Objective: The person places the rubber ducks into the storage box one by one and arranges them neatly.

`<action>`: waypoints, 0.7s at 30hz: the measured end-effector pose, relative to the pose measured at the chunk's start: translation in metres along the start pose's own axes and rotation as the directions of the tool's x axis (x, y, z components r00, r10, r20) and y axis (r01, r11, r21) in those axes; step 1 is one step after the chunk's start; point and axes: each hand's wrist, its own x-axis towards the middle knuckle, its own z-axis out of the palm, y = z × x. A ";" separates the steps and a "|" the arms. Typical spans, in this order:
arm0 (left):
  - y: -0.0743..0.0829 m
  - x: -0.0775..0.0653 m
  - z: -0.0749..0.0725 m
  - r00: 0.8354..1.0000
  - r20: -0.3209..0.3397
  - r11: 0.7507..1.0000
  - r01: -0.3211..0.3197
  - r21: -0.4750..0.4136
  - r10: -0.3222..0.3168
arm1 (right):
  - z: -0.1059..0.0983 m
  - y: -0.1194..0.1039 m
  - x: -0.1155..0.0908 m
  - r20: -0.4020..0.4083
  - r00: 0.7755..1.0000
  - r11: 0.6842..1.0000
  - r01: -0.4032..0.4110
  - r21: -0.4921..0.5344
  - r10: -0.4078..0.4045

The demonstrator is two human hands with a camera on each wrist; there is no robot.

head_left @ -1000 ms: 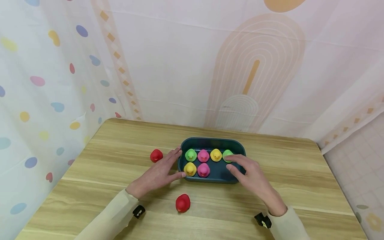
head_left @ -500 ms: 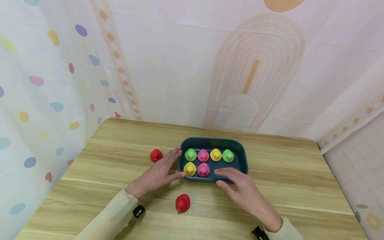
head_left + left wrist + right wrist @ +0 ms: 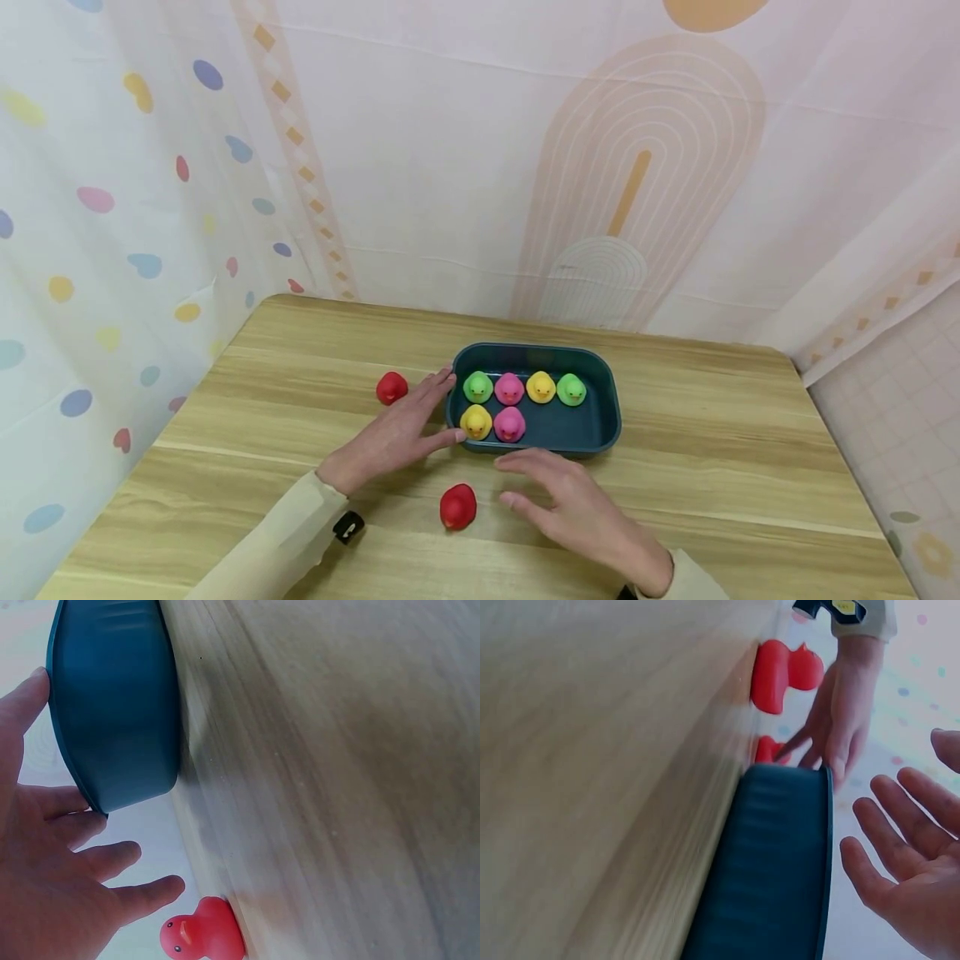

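Note:
A dark teal tray (image 3: 609, 417) holds several small rubber ducks in two rows. Along the back row sit a green duck (image 3: 477, 387), a pink duck (image 3: 509, 389), a yellow duck (image 3: 541, 387) and another green duck (image 3: 572, 390); a yellow duck (image 3: 476, 422) and a pink duck (image 3: 509, 425) sit in front. My left hand (image 3: 393, 433) rests at the tray's left end, fingers and thumb extended against its rim. In front of the tray, my right hand (image 3: 573, 508) hovers with nothing in it, fingers spread toward a red duck (image 3: 458, 507) on the table.
Another red duck (image 3: 392, 388) lies on the wooden table (image 3: 750, 467) left of the tray, beyond my left hand. Behind the table hangs a patterned curtain (image 3: 450, 167), with a dotted one (image 3: 135, 333) along the left side.
My right hand has let go of the green duck at the back right, drawn out of the tray and moved left and nearer, toward the front red duck. The left hand has stayed put.

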 end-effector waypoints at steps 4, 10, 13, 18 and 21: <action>0.000 0.000 -0.001 1.000 0.002 1.000 -0.004 -0.005 0.004 | 0.005 -0.002 0.005 0.050 0.999 1.000 -0.009 0.011 0.008; 0.000 0.000 -0.002 1.000 0.001 1.000 -0.008 -0.001 0.008 | 0.014 -0.006 0.012 0.115 0.993 1.000 0.001 0.018 -0.003; 0.000 0.000 -0.002 1.000 -0.001 1.000 -0.014 -0.002 0.014 | 0.018 -0.007 0.016 0.142 0.990 1.000 0.000 0.024 -0.004; 0.000 0.000 -0.002 1.000 0.000 1.000 -0.018 -0.011 0.018 | 0.024 -0.009 0.023 0.166 0.986 1.000 -0.002 0.031 -0.003; 0.001 0.000 -0.002 1.000 0.000 1.000 -0.016 -0.015 0.016 | 0.028 -0.010 0.027 0.178 0.984 1.000 -0.001 0.028 -0.004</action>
